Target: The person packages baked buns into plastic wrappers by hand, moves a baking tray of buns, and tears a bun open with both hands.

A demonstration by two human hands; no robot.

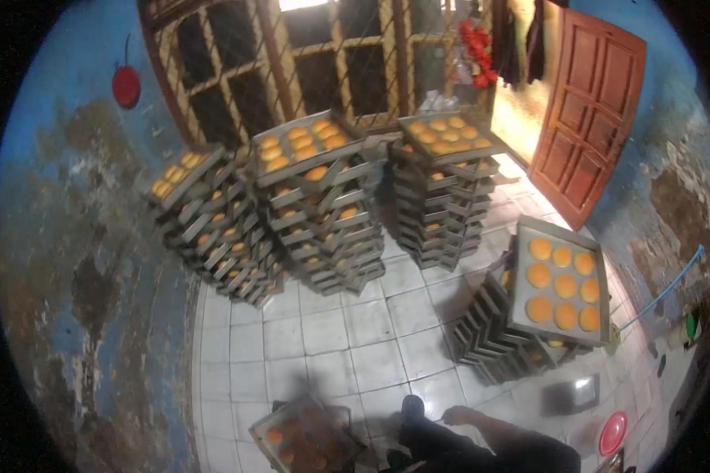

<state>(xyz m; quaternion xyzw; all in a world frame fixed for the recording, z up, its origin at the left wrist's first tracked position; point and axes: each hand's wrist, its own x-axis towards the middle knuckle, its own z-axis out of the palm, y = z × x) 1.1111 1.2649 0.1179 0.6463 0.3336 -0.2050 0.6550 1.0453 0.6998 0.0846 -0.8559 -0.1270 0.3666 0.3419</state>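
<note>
My right hand (pixel 459 415) hangs low over the tiled floor, beside my dark-clothed leg (pixel 430 441). It touches no tray, and its fingers are too small and dim to make out. My left hand is out of view. Left of my leg, in shadow, a metal tray (pixel 264 446) bears round golden buns (pixel 292 433). On the right, a stack of crisscrossed trays (pixel 489 331) is topped by a tray (pixel 564 226) with rows of buns (pixel 565 285).
Tall tray stacks with buns stand at the back: left (pixel 221 229), middle (pixel 323 221) and right (pixel 442 205). Behind them is a barred window (pixel 319 71); an open wooden door (pixel 588 110) is at right. A dark flat object (pixel 569 394) and a pink round basin (pixel 613 433) lie on the floor.
</note>
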